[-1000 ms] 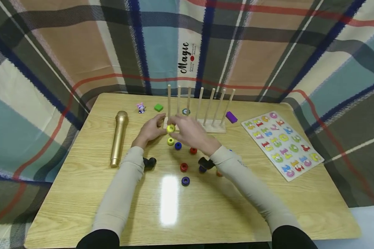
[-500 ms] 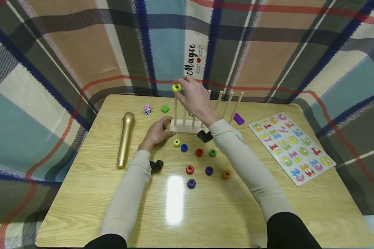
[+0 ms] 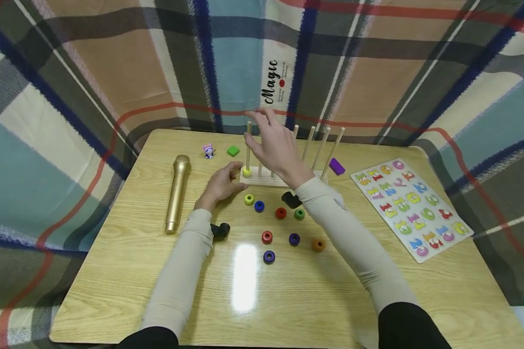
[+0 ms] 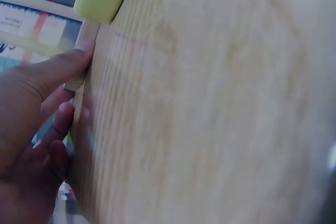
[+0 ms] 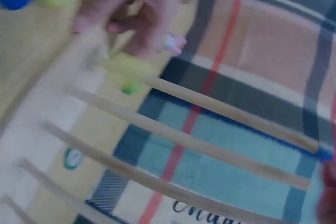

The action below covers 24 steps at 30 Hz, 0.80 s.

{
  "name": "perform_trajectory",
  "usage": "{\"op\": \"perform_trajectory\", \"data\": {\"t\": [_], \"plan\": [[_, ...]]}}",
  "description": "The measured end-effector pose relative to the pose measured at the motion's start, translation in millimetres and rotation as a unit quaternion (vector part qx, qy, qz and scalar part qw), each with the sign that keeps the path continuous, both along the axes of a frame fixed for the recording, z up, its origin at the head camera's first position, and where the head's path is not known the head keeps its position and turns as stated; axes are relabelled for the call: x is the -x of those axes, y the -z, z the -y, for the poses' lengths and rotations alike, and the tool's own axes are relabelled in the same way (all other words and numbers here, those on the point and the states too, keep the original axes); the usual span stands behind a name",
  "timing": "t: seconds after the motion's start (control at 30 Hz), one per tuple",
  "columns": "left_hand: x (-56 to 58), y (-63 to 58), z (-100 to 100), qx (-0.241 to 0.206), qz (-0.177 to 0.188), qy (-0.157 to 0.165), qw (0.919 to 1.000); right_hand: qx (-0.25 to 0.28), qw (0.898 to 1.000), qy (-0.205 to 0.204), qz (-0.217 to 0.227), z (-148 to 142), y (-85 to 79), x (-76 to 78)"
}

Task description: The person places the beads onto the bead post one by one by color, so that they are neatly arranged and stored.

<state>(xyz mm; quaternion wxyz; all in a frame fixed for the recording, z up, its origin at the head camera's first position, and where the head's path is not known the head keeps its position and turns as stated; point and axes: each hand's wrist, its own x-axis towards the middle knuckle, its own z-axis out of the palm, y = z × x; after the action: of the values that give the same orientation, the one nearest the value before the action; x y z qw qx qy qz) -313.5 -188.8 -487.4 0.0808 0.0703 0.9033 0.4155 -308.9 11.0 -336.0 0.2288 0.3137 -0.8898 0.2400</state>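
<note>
A wooden peg stand (image 3: 264,180) with several upright pegs stands near the table's back. My left hand (image 3: 220,185) grips the left end of its base, thumb at the front edge; the left wrist view shows the thumb (image 4: 65,66) on the wood. A yellow ring (image 3: 247,172) sits low around the leftmost peg (image 3: 249,145), blurred in the right wrist view. My right hand (image 3: 276,145) hovers beside that peg's upper part, fingers apart and holding nothing, hiding some pegs. A second yellow ring (image 3: 249,199) and a blue ring (image 3: 259,206) lie before the base.
More rings lie in front, including a red ring (image 3: 267,237), a green ring (image 3: 299,214) and an orange ring (image 3: 318,245). A gold microphone (image 3: 177,194) lies left, a number board (image 3: 412,208) right. A small figurine (image 3: 208,151), green block (image 3: 233,150) and purple block (image 3: 337,166) lie behind.
My right hand lifted a yellow ring from in front of the stand to the leftmost peg's top and let go; the ring dropped down the peg. My left hand stayed at the base.
</note>
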Motion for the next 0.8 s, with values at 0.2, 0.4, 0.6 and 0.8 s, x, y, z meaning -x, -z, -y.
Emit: {"op": "perform_trajectory", "data": {"t": [0.2, 0.4, 0.6, 0.8], "plan": [[3.0, 2.0, -0.3, 0.020, -0.011, 0.002, 0.9997, -0.120, 0.989, -0.060, 0.057, 0.2, 46.3, -29.3], [3.7, 3.5, -1.6, 0.018, -0.008, -0.005, 0.9998, -0.322, 0.921, -0.032, 0.218, 6.9, 89.5, -39.7], [2.9, 2.3, -2.2, 0.027, -0.014, -0.008, 0.9995, -0.325, 0.921, -0.033, 0.212, 10.5, 104.8, -37.2], [1.7, 0.6, -1.0, 0.022, -0.011, -0.003, 0.9997, -0.201, 0.963, -0.046, 0.174, 5.2, 75.5, -35.7]]}}
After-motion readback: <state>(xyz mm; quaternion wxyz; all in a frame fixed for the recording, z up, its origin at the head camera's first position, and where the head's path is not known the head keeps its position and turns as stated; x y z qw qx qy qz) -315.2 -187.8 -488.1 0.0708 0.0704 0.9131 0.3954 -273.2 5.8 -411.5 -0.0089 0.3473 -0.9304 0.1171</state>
